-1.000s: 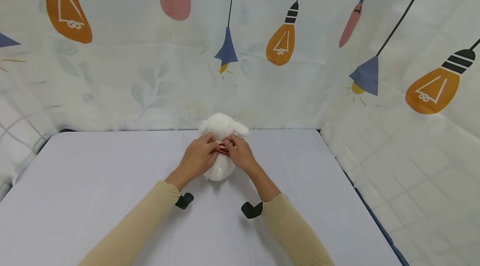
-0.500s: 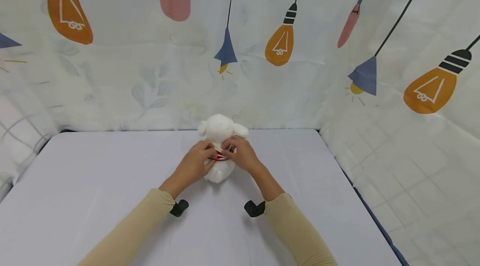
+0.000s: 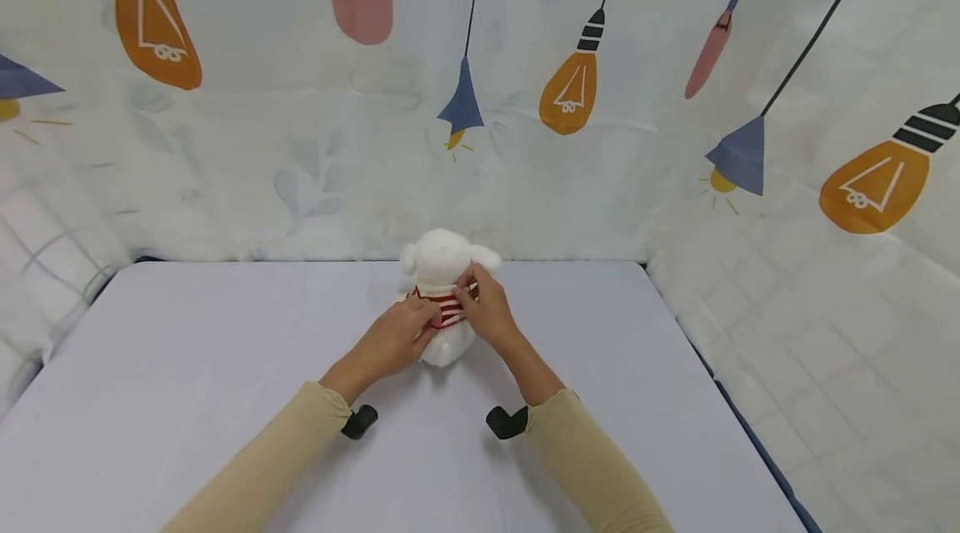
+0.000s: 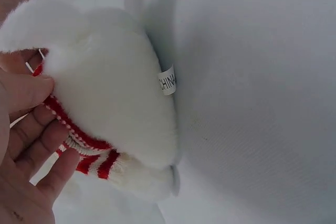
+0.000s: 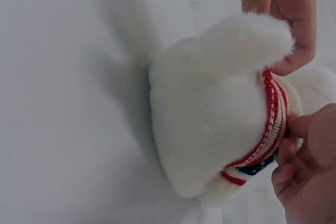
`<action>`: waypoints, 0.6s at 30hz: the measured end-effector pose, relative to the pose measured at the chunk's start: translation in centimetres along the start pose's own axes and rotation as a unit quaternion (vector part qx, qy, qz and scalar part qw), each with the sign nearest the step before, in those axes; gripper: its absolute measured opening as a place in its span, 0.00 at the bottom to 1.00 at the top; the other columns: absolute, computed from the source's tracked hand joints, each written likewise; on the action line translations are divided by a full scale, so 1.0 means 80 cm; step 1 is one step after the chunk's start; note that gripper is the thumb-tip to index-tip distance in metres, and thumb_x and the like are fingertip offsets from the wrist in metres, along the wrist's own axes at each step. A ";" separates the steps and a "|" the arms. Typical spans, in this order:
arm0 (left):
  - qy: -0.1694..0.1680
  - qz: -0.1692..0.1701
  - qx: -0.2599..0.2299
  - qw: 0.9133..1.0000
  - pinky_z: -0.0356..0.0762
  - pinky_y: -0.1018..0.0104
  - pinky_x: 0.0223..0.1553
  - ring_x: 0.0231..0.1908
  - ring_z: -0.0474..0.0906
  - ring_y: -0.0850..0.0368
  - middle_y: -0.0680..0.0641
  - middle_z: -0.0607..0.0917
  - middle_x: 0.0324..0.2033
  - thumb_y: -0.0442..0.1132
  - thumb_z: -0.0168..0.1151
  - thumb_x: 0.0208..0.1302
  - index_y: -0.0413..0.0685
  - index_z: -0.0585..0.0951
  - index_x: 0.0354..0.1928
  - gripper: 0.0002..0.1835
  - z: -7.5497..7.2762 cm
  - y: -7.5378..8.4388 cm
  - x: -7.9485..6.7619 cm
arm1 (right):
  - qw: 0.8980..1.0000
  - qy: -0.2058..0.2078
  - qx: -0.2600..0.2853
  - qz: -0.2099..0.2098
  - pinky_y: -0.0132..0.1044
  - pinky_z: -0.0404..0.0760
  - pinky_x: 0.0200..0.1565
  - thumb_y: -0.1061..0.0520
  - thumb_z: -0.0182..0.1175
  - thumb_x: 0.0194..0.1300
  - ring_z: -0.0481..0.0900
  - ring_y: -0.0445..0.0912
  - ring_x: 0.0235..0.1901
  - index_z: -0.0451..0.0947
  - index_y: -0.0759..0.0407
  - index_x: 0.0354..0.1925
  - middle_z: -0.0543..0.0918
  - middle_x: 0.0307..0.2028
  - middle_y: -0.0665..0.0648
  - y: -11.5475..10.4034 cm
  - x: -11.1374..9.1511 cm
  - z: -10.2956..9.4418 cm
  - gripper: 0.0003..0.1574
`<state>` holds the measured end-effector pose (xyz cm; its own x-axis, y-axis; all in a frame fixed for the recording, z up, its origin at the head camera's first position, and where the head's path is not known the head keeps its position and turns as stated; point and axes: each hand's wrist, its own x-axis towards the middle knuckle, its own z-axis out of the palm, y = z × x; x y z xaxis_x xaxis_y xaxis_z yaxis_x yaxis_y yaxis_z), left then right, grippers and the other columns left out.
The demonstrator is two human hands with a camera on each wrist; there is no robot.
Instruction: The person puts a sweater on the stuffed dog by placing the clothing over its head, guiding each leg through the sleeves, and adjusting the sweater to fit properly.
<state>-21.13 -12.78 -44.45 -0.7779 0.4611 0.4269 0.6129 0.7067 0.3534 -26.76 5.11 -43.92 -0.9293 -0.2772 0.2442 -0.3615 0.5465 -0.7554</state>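
A white plush toy [image 3: 442, 256] sits upright near the table's back edge, its back towards me. Round its upper body is a red-and-white striped knitted sweater [image 3: 450, 314], with a dark blue patch visible in the right wrist view. My left hand [image 3: 396, 334] pinches the sweater's lower edge between thumb and fingers, as the left wrist view shows. On the other side my right hand [image 3: 489, 304] pinches the knit near the toy's arm. A white tag [image 4: 167, 81] printed "CHINA" sticks out from the toy's underside. The toy's face is hidden.
A white cloth covers the table [image 3: 225, 399]. Behind it hangs a pale curtain [image 3: 337, 149] printed with lamps and bulbs, which also runs along the right side. Dark wrist mounts [image 3: 507, 423] jut from beneath both sleeves.
The bunched sweater now spreads wider, showing more stripes across the toy's back. My left hand has moved slightly lower; both hands stay at the sweater. The camera view has shifted a little.
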 end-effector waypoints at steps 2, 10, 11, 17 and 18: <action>-0.017 -0.004 -0.003 1.000 0.73 0.62 0.39 0.34 0.71 0.59 0.52 0.76 0.31 0.33 0.66 0.60 0.49 0.74 0.34 0.08 0.002 0.000 -0.002 | 1.000 0.004 -0.015 -0.001 0.30 0.75 0.29 0.60 0.57 0.69 0.74 0.42 0.31 0.68 0.55 0.38 0.78 0.38 0.55 0.001 0.000 0.000 0.05; -0.027 -0.018 -0.030 0.999 0.72 0.64 0.38 0.35 0.69 0.61 0.52 0.75 0.32 0.33 0.62 0.63 0.48 0.73 0.36 0.07 0.005 -0.002 -0.008 | 0.998 0.038 -0.022 -0.044 0.28 0.77 0.34 0.63 0.60 0.65 0.79 0.44 0.35 0.71 0.56 0.39 0.77 0.42 0.55 0.007 -0.007 0.001 0.07; -0.014 -0.022 -0.028 0.999 0.72 0.65 0.37 0.34 0.69 0.60 0.52 0.75 0.32 0.33 0.61 0.64 0.47 0.73 0.37 0.06 0.005 -0.001 -0.007 | 0.997 0.045 -0.019 -0.058 0.28 0.78 0.35 0.65 0.60 0.64 0.80 0.44 0.36 0.72 0.56 0.39 0.76 0.42 0.55 0.008 -0.010 0.002 0.07; 0.044 -0.042 -0.028 0.998 0.68 0.65 0.29 0.26 0.70 0.59 0.50 0.77 0.27 0.34 0.60 0.65 0.46 0.72 0.37 0.05 0.003 0.001 0.005 | 0.985 0.013 -0.068 -0.157 0.35 0.77 0.43 0.65 0.63 0.58 0.76 0.45 0.42 0.77 0.56 0.42 0.79 0.42 0.53 0.006 -0.030 0.003 0.13; 0.044 -0.043 -0.033 0.998 0.70 0.65 0.29 0.26 0.72 0.58 0.50 0.78 0.28 0.34 0.61 0.65 0.46 0.73 0.37 0.05 0.004 0.000 0.007 | 0.982 0.006 -0.084 -0.169 0.35 0.77 0.44 0.63 0.64 0.58 0.75 0.45 0.42 0.78 0.55 0.42 0.80 0.41 0.52 0.005 -0.032 0.003 0.12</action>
<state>-21.63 -12.37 -44.44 -0.8145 0.3501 0.4627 0.5550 0.7027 0.4452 -24.51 5.84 -44.99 -0.7550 -0.4562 0.4709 -0.6553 0.5486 -0.5192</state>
